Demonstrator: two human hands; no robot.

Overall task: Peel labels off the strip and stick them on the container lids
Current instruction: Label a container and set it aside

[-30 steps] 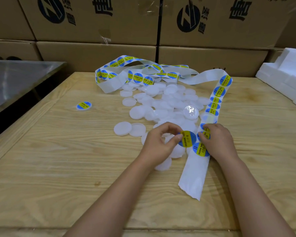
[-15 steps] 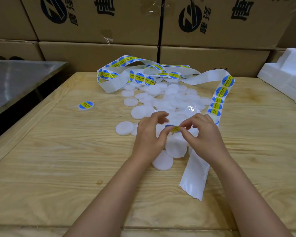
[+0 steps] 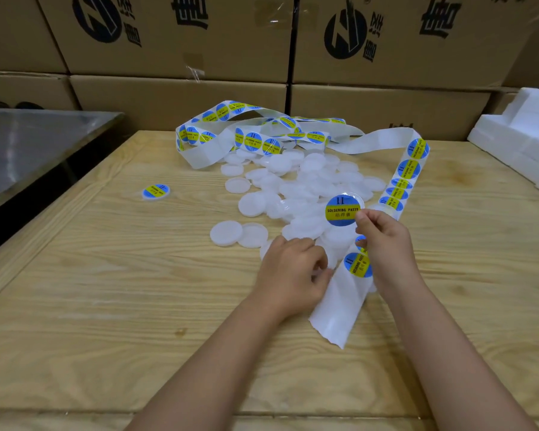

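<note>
At far left a steel surface (image 3: pixel 38 141) adjoins the wooden desk (image 3: pixel 106 306); on the desk's left part lies one labelled lid (image 3: pixel 155 191), apart from the rest and where it lay one second ago. Toward the centre is the heap of bare white lids (image 3: pixel 293 188), backed by stacked cartons (image 3: pixel 181 98). The left hand (image 3: pixel 290 272) sits at the heap's near edge, its fingers curled against the left margin of the strip (image 3: pixel 339 306); its grip appears to close on the backing paper, though a lid beneath the fingers cannot be excluded. Half a second ago this hand was higher, meeting the other over the strip. The strip runs from a coil at the back of the desk, round the right of the heap, to a bare torn end nearest the viewer, with labels remaining along it. The freed label (image 3: pixel 339 209) now faces the camera, clear of the backing and over the heap; earlier it was seen edge-on between both hands, and before that lying against the strip. A clear rim shows behind its upper edge, so whether it already touches a lid cannot be told. The right hand (image 3: pixel 383 241) holds it by the right margin in a narrow thumb-and-finger pinch. Peeling thus appears complete, and placement on a lid is judged the step in hand. White foam blocks (image 3: pixel 517 141) lie at far right.
</note>
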